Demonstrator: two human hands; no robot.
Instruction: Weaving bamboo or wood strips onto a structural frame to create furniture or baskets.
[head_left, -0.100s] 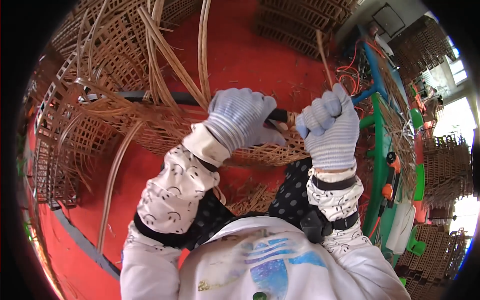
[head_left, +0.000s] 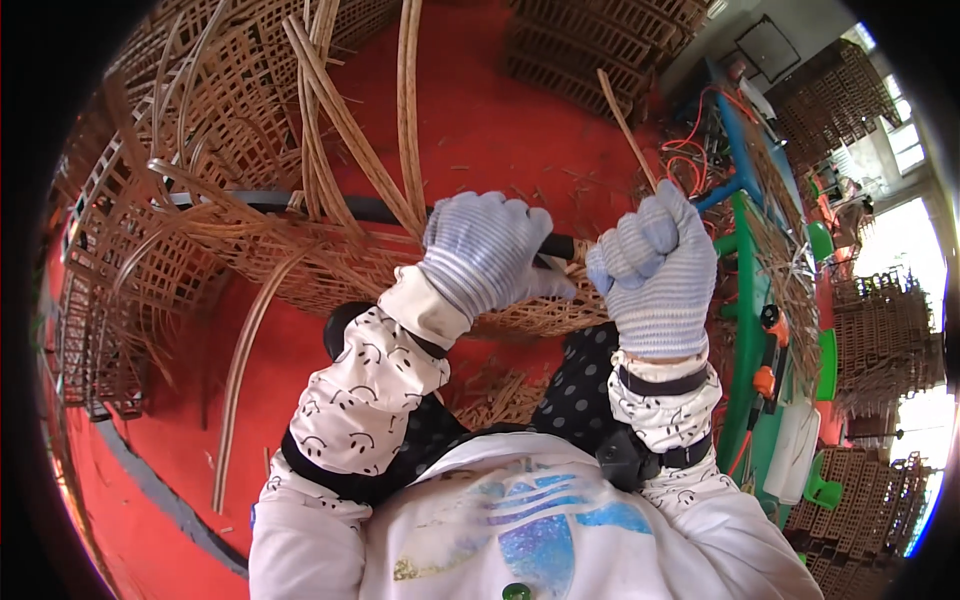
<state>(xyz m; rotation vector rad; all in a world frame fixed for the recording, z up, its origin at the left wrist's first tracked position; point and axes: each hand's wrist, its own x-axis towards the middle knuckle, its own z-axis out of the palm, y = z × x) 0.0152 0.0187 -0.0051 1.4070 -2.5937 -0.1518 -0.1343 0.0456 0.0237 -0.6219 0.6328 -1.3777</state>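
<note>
At twelve o'clock, we are clasping the black rim (head_left: 559, 247) of the weave (head_left: 548, 318) with our left hand (head_left: 482, 252), while at two o'clock our right hand (head_left: 655, 265) is fisting a cane strip (head_left: 628, 128), ideally pulling evenly.

Thin strip (head_left: 628, 127): tip swung left, right of top centre.
Left sleeve (head_left: 372, 385): shifted right, lower left.
Dark rounded shape (head_left: 344, 326): emerged beside sleeve, left of centre.
</note>
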